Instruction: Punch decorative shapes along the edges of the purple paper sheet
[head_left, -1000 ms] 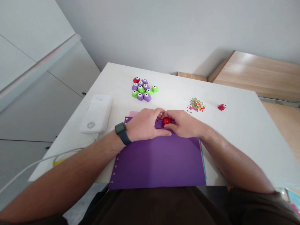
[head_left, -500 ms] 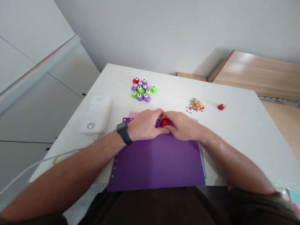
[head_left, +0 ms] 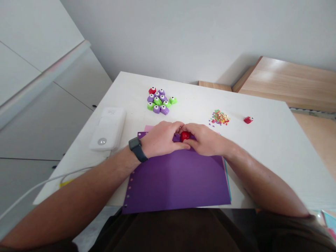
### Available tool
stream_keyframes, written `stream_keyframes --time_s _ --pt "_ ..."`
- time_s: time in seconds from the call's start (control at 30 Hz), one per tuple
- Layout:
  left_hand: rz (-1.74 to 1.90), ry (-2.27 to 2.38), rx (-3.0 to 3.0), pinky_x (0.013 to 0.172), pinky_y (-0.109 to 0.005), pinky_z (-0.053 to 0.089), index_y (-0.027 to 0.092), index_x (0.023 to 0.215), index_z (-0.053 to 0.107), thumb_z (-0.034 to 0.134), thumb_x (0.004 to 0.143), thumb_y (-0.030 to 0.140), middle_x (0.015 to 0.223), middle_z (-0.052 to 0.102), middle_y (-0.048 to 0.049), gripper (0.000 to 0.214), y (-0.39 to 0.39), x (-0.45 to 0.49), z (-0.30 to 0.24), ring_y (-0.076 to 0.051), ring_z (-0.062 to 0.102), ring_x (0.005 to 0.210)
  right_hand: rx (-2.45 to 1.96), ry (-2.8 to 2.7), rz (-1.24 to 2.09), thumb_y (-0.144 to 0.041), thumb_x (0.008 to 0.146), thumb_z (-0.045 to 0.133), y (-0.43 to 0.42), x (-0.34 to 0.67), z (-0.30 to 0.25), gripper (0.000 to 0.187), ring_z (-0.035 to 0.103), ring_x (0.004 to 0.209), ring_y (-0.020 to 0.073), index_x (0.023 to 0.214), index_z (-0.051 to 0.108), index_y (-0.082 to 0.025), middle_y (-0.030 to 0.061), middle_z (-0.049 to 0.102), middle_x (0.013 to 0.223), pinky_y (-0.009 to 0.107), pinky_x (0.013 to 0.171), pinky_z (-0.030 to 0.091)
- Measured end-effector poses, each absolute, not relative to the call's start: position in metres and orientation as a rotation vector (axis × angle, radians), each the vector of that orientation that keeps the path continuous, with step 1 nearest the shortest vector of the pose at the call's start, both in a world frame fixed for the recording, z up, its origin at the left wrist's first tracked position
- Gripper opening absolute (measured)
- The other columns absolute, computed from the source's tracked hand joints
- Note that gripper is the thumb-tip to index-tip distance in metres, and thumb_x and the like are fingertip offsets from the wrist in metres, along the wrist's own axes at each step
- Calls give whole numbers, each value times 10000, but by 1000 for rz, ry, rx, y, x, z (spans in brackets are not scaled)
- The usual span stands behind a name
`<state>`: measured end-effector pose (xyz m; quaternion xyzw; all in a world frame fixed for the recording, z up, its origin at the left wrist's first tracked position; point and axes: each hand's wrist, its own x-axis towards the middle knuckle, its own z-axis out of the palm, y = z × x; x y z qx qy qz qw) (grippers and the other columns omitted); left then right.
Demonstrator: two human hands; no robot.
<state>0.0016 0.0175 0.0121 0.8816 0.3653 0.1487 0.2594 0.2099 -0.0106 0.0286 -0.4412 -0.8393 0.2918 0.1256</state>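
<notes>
The tabletop point(head_left: 262, 157) is carrying one purple sheet point(head_left: 178, 182), lying almost as it did half a second ago (only its near edge has shifted slightly). The two hands, left point(head_left: 161, 140) and right point(head_left: 207, 140), are still clasping one red punch point(head_left: 185, 135) together at the sheet's far edge. Beyond them are sitting one cluster of roughly ten punches point(head_left: 159, 100), one confetti heap point(head_left: 220, 117) and one lone red punch point(head_left: 248, 120).
</notes>
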Motion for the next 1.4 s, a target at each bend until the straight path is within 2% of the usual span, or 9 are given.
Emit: stream_keyframes --time_s 0.2,0.47,0.8,1.1,1.4 --pt "389 996 2442 879 -352 498 221 1236 627 758 791 627 1103 756 -47 617 18 -7 8 -268 704 1026 -1286 -2474 880 -188 886 612 -9 211 33 202 614 865 188 1082 650 -158 68 697 996 304 812 460" --pt "392 1026 2486 873 -352 504 228 1256 635 639 937 364 1135 763 -33 347 20 -9 3 -255 712 1027 -1323 -2452 928 -223 905 598 -7 218 35 306 639 985 217 1205 645 -182 86 710 1123 344 907 475" --pt "339 1098 2491 861 -377 518 217 1305 625 610 941 430 1080 774 -62 422 19 -10 3 -276 715 998 -1336 -2405 951 -224 911 585 -3 225 40 338 644 979 202 1241 651 -193 69 717 1129 341 904 476" --pt "349 1105 2460 888 -370 524 216 1295 637 615 932 424 1080 778 -65 418 18 -9 2 -266 721 1001 -1333 -2319 986 -253 917 599 2 233 38 322 650 974 190 1230 650 -197 58 728 1137 327 898 481" --pt "344 1095 2476 907 -369 522 221 1289 646 616 937 412 1124 769 -63 401 18 -10 1 -264 719 1007 -1409 -2185 1093 -357 930 627 7 238 36 347 637 914 186 1233 655 -190 54 727 1058 330 853 491"
